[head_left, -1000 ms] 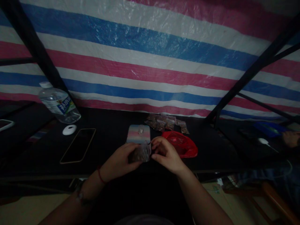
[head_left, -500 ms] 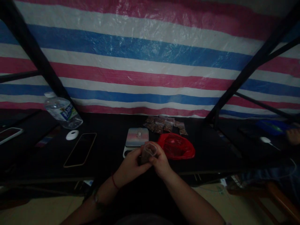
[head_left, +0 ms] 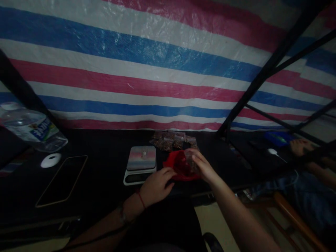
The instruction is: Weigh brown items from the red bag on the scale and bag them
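Note:
My right hand (head_left: 204,166) is closed on a small clear plastic container (head_left: 189,155), tilted over the open mouth of a red plastic bag (head_left: 172,159). The container's lower part and contents are hard to make out in the dim light. My left hand (head_left: 159,183) reaches the bag's near left edge with its fingertips; its thumb stands apart from the fingers. Just left of the bag lies a small white scale (head_left: 141,159) with a tiny pale object on its plate. Behind the bag are several clear packets (head_left: 168,141) of brown bits.
On the left of the black table (head_left: 102,168) are a phone (head_left: 63,180), a white mouse-shaped object (head_left: 50,160) and a clear bottle (head_left: 36,129) leaning over. At right, another person's hand (head_left: 299,147) rests near a blue item (head_left: 278,138). A striped sheet (head_left: 147,80) hangs behind.
My right hand has carried the container right, over the red bag, and tipped it. My left hand has let go of the container and moved to the bag's edge. The view has shifted right.

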Tool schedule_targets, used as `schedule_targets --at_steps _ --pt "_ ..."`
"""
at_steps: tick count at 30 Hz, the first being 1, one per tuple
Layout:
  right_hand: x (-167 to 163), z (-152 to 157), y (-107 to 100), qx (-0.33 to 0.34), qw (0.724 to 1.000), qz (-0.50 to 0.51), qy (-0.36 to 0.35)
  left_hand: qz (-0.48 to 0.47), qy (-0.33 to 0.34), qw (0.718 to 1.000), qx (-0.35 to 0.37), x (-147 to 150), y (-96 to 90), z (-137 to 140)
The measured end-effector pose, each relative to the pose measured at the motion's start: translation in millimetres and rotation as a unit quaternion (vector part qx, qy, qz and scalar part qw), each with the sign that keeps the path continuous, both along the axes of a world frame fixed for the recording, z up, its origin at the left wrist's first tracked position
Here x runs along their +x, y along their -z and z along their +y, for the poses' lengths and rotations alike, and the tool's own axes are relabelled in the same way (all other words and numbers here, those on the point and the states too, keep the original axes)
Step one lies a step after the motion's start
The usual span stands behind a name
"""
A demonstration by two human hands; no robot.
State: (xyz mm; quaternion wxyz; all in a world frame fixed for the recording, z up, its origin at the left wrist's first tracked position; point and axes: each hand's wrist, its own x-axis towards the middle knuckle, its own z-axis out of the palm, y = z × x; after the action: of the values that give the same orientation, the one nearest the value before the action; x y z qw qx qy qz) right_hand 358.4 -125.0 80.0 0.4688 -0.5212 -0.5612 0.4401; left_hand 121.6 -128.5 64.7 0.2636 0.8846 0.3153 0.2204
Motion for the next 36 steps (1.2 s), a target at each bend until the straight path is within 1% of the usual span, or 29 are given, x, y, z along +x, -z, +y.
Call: schedule_targets --at_steps 1,2,3,4,6,7,8,9,10,11,14,16,18,20,22,24,26,28,31,32,34,36 --pt "7 4 -2 0.006 0.996 -0.089 -0.025 0.027 0.014 0.999 0.018 5 3.0 0" --pt "11 9 -5 0.013 0.981 -0.187 -0.053 0.056 0.021 0.998 0.034 10 5.8 1" --pt "12 13 -8 0.016 0.954 -0.288 -0.08 0.083 0.022 0.995 0.049 15 8.4 1" --pt "12 17 -12 0.011 0.917 -0.387 -0.098 0.108 0.02 0.992 0.06 19 10.8 3" --pt "6 25 -20 -0.01 0.823 -0.559 -0.1 0.145 0.012 0.987 0.073 24 15.3 6" --pt "1 28 -24 -0.018 0.778 -0.621 -0.091 0.155 0.009 0.985 0.076 25 17.3 8" --pt "-5 30 -29 -0.025 0.741 -0.666 -0.082 0.16 0.006 0.984 0.078 26 19.1 10" --pt "-10 32 -33 -0.032 0.711 -0.698 -0.08 0.163 0.004 0.983 0.079 26 20.6 11" --pt "-15 33 -37 -0.038 0.691 -0.717 -0.081 0.165 0.004 0.983 0.079 26 21.9 12" --pt "-20 34 -40 -0.043 0.677 -0.73 -0.086 0.167 0.003 0.983 0.079 26 22.8 13" --pt "-32 34 -49 -0.055 0.651 -0.75 -0.103 0.176 0.001 0.981 0.076 25 23.8 13" --pt "-37 32 -51 -0.075 0.631 -0.767 -0.089 0.178 -0.004 0.981 0.073 25 23.2 12" --pt "-42 31 -52 -0.099 0.618 -0.775 -0.082 0.177 -0.01 0.982 0.07 26 21.9 11" --pt "-45 31 -53 -0.107 0.617 -0.773 -0.095 0.175 -0.014 0.982 0.07 27 20.4 9" --pt "-45 33 -55 -0.108 0.623 -0.766 -0.113 0.174 -0.017 0.982 0.07 29 18.7 8" --pt "-39 36 -59 -0.111 0.629 -0.763 -0.102 0.176 -0.018 0.982 0.068 30 17.3 8" --pt "-28 39 -62 -0.113 0.647 -0.749 -0.087 0.179 -0.015 0.982 0.064 31 16.5 8" --pt "-13 39 -62 -0.11 0.684 -0.715 -0.099 0.18 -0.008 0.982 0.056 32 16.4 6" --pt "10 33 -53 -0.089 0.763 -0.63 -0.117 0.17 0.006 0.985 0.042 32 16.4 4" --pt "17 29 -48 -0.074 0.791 -0.599 -0.104 0.163 0.011 0.986 0.037 31 16.0 3" --pt "28 19 -36 -0.04 0.843 -0.533 -0.056 0.145 0.02 0.989 0.028 30 14.1 2" --pt "39 10 -22 -0.015 0.898 -0.439 -0.014 0.121 0.026 0.992 0.021 28 10.7 4"
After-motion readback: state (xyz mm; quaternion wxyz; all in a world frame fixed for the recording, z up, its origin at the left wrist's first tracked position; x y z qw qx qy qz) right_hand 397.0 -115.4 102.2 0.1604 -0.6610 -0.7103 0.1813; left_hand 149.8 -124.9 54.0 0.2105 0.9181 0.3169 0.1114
